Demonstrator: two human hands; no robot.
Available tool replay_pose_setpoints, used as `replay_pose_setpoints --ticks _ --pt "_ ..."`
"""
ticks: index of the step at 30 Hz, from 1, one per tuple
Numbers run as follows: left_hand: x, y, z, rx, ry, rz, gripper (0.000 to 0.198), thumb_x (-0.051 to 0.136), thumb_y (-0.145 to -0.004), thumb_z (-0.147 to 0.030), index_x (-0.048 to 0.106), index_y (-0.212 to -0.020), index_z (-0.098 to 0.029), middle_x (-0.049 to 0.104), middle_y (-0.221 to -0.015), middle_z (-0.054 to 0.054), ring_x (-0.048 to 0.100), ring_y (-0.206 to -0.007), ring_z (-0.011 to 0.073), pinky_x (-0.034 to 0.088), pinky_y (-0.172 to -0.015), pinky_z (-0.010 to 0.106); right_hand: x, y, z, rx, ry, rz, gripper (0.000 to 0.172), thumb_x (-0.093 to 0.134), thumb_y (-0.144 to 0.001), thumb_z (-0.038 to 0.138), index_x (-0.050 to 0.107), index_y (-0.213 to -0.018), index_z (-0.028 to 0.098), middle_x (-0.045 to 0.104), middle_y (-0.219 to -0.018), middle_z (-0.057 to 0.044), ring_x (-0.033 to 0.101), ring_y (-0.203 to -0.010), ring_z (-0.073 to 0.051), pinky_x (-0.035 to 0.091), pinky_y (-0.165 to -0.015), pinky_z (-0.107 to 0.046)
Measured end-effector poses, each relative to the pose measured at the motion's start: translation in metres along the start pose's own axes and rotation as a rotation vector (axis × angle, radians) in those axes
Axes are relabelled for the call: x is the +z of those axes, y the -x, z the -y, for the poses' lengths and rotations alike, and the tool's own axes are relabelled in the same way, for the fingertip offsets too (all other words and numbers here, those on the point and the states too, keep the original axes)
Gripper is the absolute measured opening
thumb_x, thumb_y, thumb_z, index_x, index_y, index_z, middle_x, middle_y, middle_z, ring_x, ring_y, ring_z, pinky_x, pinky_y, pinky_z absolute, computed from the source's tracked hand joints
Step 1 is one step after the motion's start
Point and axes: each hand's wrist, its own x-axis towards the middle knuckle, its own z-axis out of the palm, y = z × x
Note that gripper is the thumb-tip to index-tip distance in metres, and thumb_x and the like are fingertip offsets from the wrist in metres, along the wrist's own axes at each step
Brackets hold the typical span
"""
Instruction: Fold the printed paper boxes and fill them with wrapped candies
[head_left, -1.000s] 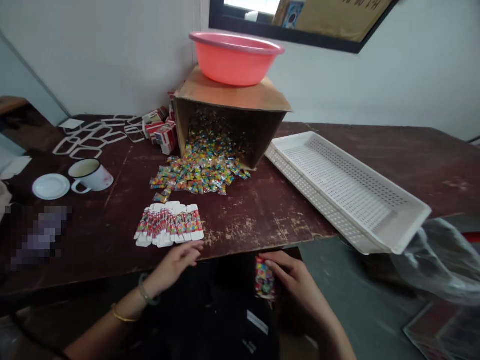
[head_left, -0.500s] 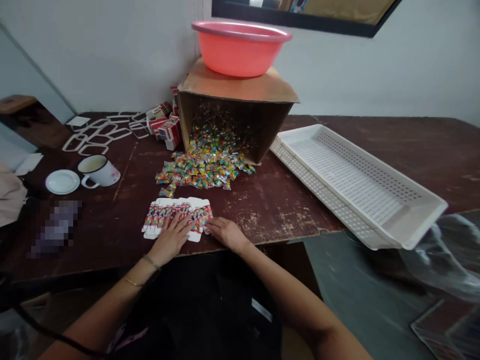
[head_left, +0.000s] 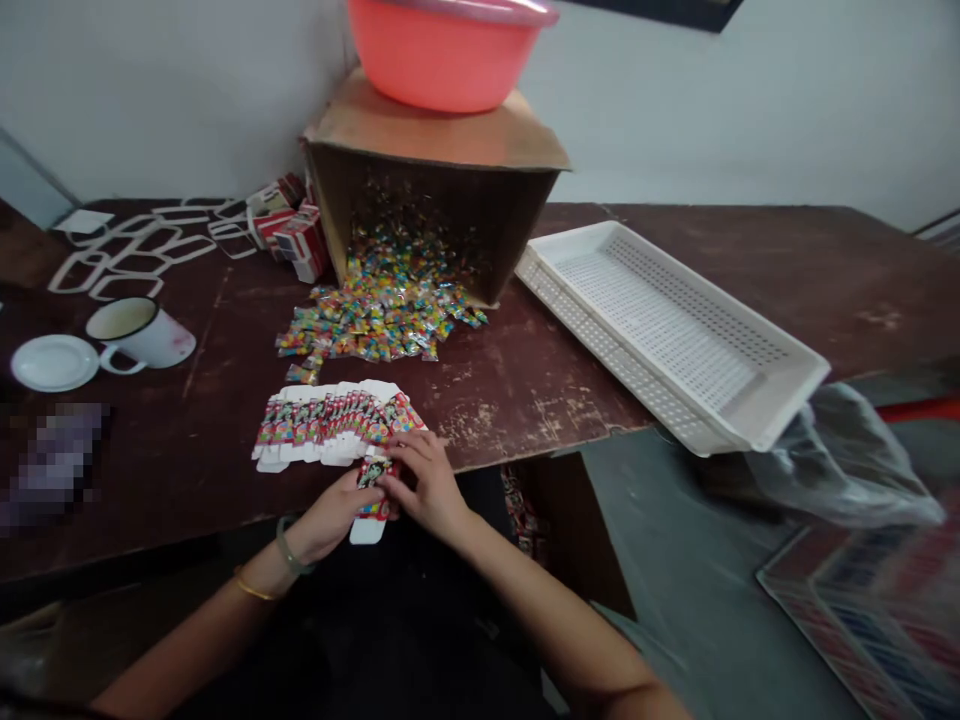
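Between my two hands, at the table's front edge, is a small printed carton (head_left: 370, 508) with a white flap hanging at its lower end. My left hand (head_left: 328, 517) grips its left side, thumb across the front. From the right, my right hand (head_left: 429, 487) has its thumb and fingers on the same carton, near its top. Just beyond lies a fanned row of flat cartons (head_left: 322, 418), red and colourful with white flaps. Behind that row, small clear packets of colourful candy (head_left: 382, 320) spill from a cardboard box (head_left: 442, 140) lying on its side.
A pink basin (head_left: 446, 55) sits on the cardboard box. To the right, a white perforated tray (head_left: 675, 335) overhangs the table edge. On the left are a mug (head_left: 154, 335), a white lid (head_left: 54, 362), several pale loops (head_left: 139, 262) and red-and-white boxes (head_left: 300, 240).
Both hands have moved from the flat cartons toward my body and now hold one carton. The row is spread out wider. The view has shifted, so the surroundings sit further left and higher.
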Motion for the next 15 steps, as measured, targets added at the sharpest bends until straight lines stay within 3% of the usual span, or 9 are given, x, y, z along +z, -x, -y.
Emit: replay_pose_setpoints --ticks 2,5,8,12,15 --pt "0.006 0.007 -0.002 -0.030 0.011 -0.024 0.034 0.080 -0.063 -0.023 0.067 -0.094 -0.014 0.074 -0.073 0.003 0.070 -0.066 0.0204 0.053 -0.063 0.028 0.001 0.001 0.001 0.033 -0.046 -0.024 0.027 0.074 -0.080 0.035 0.067 -0.101 0.021 0.059 -0.130 -0.009 0.049 -0.122 -0.023 0.040 -0.103 -0.041" --pt "0.014 0.017 -0.007 -0.046 0.042 -0.086 0.046 0.079 -0.061 -0.019 0.065 -0.105 -0.018 0.076 -0.084 0.003 0.072 -0.079 0.0240 0.056 -0.070 0.031 0.005 0.010 0.011 0.010 0.051 -0.127 0.031 0.071 -0.082 0.039 0.066 -0.107 0.021 0.051 -0.140 -0.010 0.041 -0.131 -0.024 0.034 -0.108 -0.042" --pt "0.016 0.023 -0.010 -0.080 0.011 -0.153 0.060 0.078 -0.058 -0.014 0.060 -0.115 -0.021 0.076 -0.096 0.003 0.072 -0.088 0.0257 0.058 -0.075 0.032 0.010 0.020 0.020 -0.001 0.151 -0.156 0.032 0.066 -0.086 0.040 0.065 -0.113 0.022 0.055 -0.138 -0.007 0.038 -0.133 -0.022 0.030 -0.110 -0.042" --pt "0.015 0.022 -0.004 -0.105 -0.051 -0.197 0.075 0.077 -0.054 -0.010 0.055 -0.124 -0.023 0.076 -0.098 0.003 0.073 -0.087 0.0262 0.059 -0.075 0.033 0.008 0.026 0.025 0.068 0.132 -0.106 0.025 0.067 -0.085 0.042 0.067 -0.098 0.021 0.056 -0.137 -0.006 0.036 -0.135 -0.021 0.027 -0.112 -0.040" --pt "0.011 0.021 0.005 -0.111 -0.107 -0.198 0.063 0.076 -0.057 -0.014 0.058 -0.117 -0.022 0.076 -0.089 0.002 0.073 -0.083 0.0253 0.058 -0.071 0.031 -0.005 0.021 0.021 0.141 0.067 0.035 0.028 0.071 -0.081 0.047 0.066 -0.092 0.021 0.051 -0.143 -0.006 0.035 -0.137 -0.025 0.027 -0.112 -0.043"
